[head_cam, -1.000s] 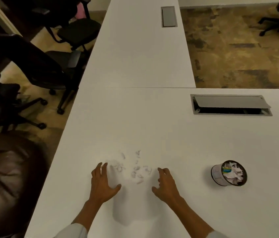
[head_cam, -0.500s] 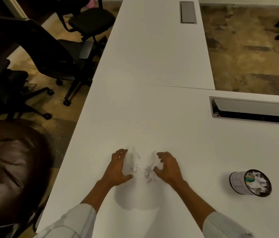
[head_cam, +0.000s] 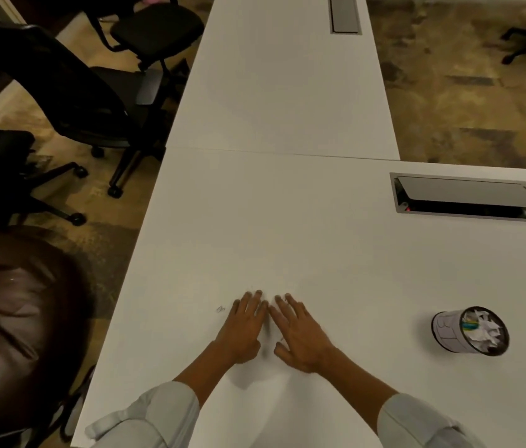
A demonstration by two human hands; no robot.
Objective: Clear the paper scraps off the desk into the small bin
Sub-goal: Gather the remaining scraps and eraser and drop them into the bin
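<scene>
My left hand (head_cam: 241, 329) and my right hand (head_cam: 299, 336) lie palm down side by side on the white desk (head_cam: 287, 227), fingertips touching and fingers stretched out. The gathered paper scraps are hidden under and between them. One small paper scrap (head_cam: 220, 309) lies loose just left of my left hand. The small round bin (head_cam: 449, 331) stands on the desk to the right, about a forearm's length from my right hand, tilted toward me and holding crumpled white paper with a bit of colour.
An open grey cable hatch (head_cam: 467, 197) is set into the desk at the far right. A second desk (head_cam: 284, 85) runs away ahead. Black office chairs (head_cam: 87, 101) and a brown leather seat (head_cam: 12, 321) stand left of the desk edge.
My hands have swept inward from either side of the scattered scraps until they meet, and the scraps are now covered. The view has shifted, so the bin appears further right.
</scene>
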